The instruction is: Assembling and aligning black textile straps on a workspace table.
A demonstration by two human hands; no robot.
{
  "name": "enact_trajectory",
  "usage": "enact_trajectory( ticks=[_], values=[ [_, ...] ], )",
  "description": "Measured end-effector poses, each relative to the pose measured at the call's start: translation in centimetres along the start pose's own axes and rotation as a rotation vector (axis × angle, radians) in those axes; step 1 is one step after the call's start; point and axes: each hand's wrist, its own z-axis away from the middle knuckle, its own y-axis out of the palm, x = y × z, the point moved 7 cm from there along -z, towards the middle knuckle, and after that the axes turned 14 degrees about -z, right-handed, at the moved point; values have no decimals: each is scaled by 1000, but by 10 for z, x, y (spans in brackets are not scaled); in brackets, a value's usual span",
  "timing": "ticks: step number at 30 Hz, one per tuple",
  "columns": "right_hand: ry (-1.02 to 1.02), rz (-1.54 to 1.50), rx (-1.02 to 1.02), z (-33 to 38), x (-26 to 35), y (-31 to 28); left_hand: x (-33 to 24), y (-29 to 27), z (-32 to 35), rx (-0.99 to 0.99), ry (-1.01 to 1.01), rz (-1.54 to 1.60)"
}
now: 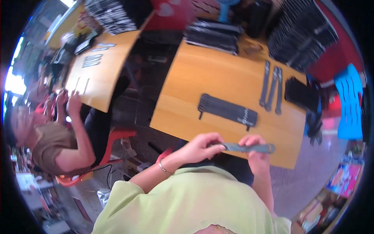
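A narrow grey strip (237, 148) with a rounded, ring-like end is stretched between my hands, just off the table's near edge. My left hand (205, 147) pinches its left end. Farther right, my right hand (255, 149) is closed around the strip, and the ring-like end sticks out past the fingers. Beyond my hands lies a flat dark bundle (228, 110), looking like strips set side by side, with small light details at its right end. Several long grey strips (272, 87) lie at the table's right. The exact kind of these pieces cannot be made out.
Dark stacks (212, 36) stand along the back of the wooden table (187, 82), with a taller pile (302, 37) at the right. A black item (302, 93) lies by the right edge. To the left, another person (58, 144) sits at a second table (107, 74).
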Motion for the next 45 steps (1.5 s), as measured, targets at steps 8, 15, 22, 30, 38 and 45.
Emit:
enact_trajectory(
  ticks=[8, 15, 22, 30, 38, 45],
  values=[
    [199, 127, -316, 3, -4, -35, 2, -24, 5, -164, 29, -333],
    [97, 56, -383, -5, 3, -47, 10, -45, 7, -220, -71, -203],
    [-247, -265, -235, -26, 19, -3, -55, -28, 2, -375, 463, -523],
    [-132, 483, 89, -32, 7, 50, -72, -23, 6, -290, 481, -306],
    [181, 699, 151, -20, 1, 23, -17, -51, 15, -437, 128, 2],
    [138, 685, -35, -7, 1, -46, 17, -78, 6, -473, 59, -91]
  ],
)
